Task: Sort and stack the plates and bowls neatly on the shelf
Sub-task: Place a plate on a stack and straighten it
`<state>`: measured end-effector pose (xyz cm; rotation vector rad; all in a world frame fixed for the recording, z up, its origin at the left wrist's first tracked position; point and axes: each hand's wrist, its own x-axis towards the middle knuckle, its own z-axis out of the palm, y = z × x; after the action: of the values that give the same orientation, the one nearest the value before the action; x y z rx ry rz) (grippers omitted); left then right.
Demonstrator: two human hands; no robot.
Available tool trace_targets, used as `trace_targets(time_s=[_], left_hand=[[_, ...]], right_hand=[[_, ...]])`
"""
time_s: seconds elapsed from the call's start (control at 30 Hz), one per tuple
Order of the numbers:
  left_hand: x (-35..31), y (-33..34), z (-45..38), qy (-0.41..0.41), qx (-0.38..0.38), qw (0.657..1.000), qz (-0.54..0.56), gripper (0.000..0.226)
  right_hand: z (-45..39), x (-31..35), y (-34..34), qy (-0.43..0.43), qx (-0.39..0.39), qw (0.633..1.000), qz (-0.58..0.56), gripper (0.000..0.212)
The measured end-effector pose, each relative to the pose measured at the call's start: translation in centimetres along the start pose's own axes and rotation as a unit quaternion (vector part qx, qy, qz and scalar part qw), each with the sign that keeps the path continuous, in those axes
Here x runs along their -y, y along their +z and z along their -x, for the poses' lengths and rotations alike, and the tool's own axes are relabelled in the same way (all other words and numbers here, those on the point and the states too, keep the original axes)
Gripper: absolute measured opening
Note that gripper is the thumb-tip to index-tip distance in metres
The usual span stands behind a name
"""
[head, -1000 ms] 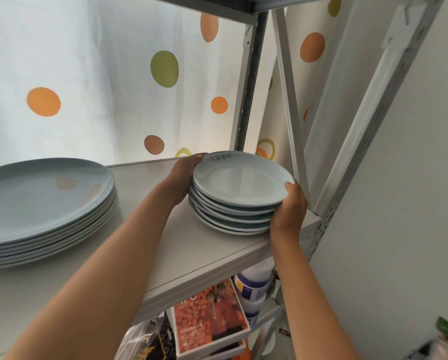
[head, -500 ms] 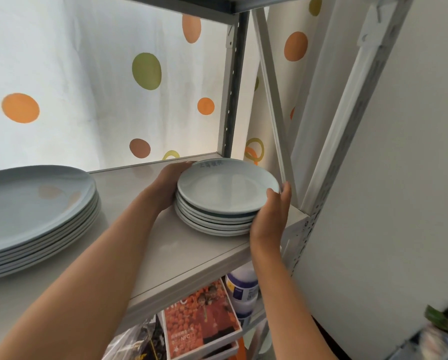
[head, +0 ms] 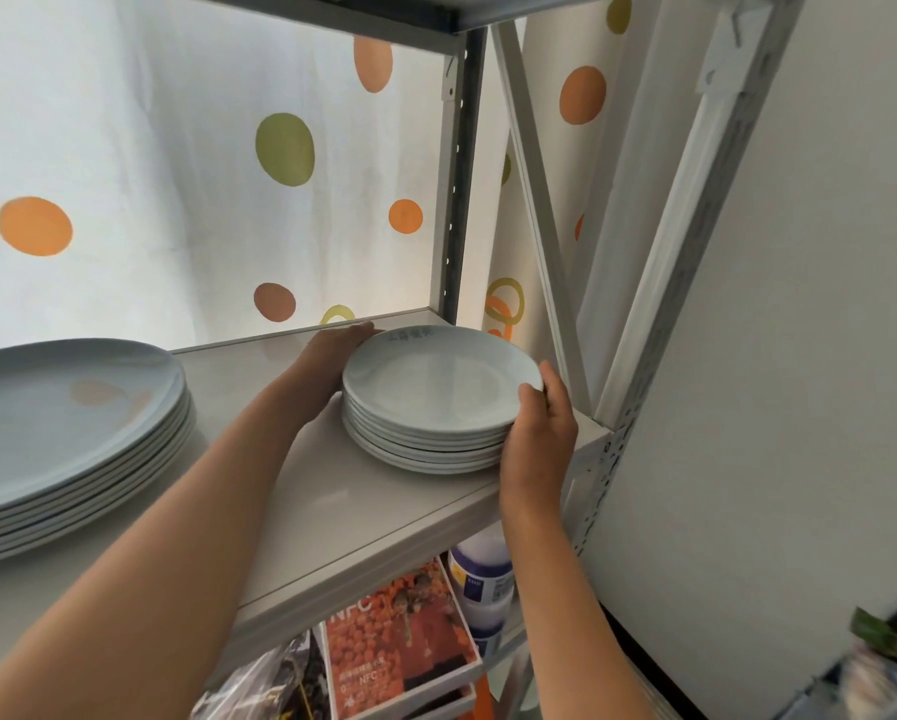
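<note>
The stack of small plates (head: 438, 402) now rests flat on the shelf (head: 332, 491); one second ago it was held tilted just above the board, nearer the front edge. It sits deeper toward the back right corner than before. The left hand (head: 332, 356) has slid further round the rear of the stack, fingers now flatter against the shelf. The right hand (head: 537, 433) has moved from under the front rim to the side of the stack, thumb on the top plate's edge.
</note>
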<state>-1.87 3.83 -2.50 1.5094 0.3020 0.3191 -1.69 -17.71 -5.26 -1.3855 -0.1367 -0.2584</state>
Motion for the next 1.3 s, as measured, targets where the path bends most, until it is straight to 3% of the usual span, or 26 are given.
trace_targets(time_s=[0.07,0.17,0.27,0.37,0.63,0.83,0.93,1.07,1.3], left_hand=[[-0.1,0.6,0.1,0.006,-0.034,0.999,-0.007,0.028],[-0.3,0.4,-0.1,-0.011,-0.059,0.998,0.026,0.035],[-0.5,0.1,0.1,-0.027,-0.026,0.996,0.086,0.041],[-0.3,1.1,0.5,-0.021,-0.004,0.999,0.042,0.021],[-1.0,1.2,1.7,-0.048,0.006,0.996,0.070,0.051],[-1.1,1.4,1.0,-0.031,-0.046,0.997,-0.051,0.022],[-1.1,1.5,0.8,-0.060,-0.092,0.987,-0.114,0.020],[-1.0,1.9,0.9,-0.101,-0.073,0.990,-0.058,0.016],[-0.1,2.0,-0.4,-0.057,-0.120,0.990,-0.055,0.016]], right_hand=[[0.0,0.2,-0.3,0.010,-0.004,1.000,-0.013,0.041],[0.0,0.3,-0.5,0.024,-0.005,1.000,-0.017,0.040],[0.1,0.4,-0.5,0.026,-0.002,1.000,-0.014,0.037],[0.2,0.4,-0.3,0.014,0.007,1.000,0.008,0.033],[-0.3,0.9,-0.6,0.045,0.055,0.997,0.025,0.034],[-0.9,0.5,0.2,0.078,0.073,0.994,0.026,0.043],[-1.5,0.4,0.8,0.099,0.054,0.994,0.011,0.048],[-0.7,-0.4,1.7,0.112,0.002,0.994,-0.004,0.058],[-1.2,-1.5,1.7,0.079,0.014,0.997,0.013,0.061]])
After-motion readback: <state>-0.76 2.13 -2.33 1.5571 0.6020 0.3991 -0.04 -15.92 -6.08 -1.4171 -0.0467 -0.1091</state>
